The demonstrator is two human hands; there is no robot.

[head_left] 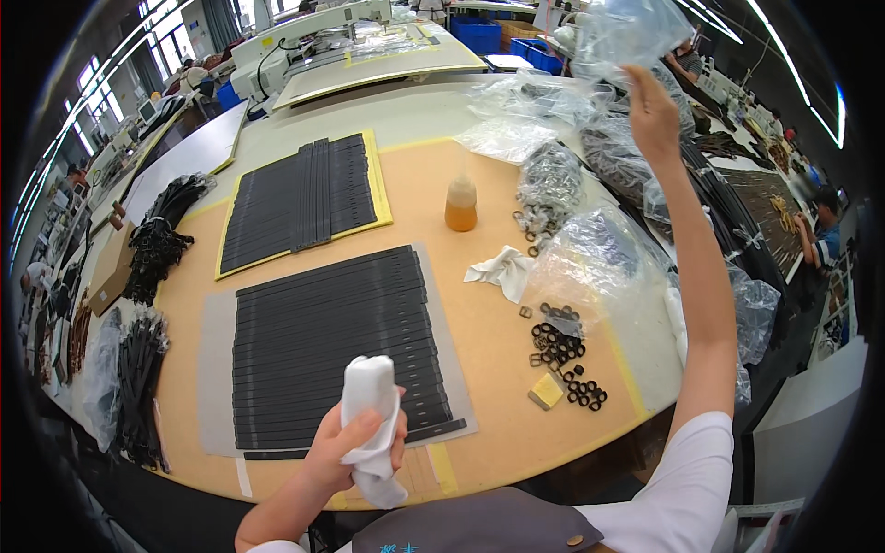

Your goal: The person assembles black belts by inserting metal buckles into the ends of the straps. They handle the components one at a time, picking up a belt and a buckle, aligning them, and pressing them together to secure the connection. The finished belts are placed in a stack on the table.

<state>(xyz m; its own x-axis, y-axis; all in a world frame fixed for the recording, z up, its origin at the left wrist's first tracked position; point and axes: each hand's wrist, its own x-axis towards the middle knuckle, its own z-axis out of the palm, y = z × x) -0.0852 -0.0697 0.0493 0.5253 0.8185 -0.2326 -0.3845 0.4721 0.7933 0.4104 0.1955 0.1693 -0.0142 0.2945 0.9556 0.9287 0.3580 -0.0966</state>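
Looks early on: left hand (355, 442) is clenched around a white cloth (371, 419) over the near black straps (336, 346) on the table (479, 323), right hand (650, 111) pinches a clear bag (627, 32) up high, so wiping seems barely underway.
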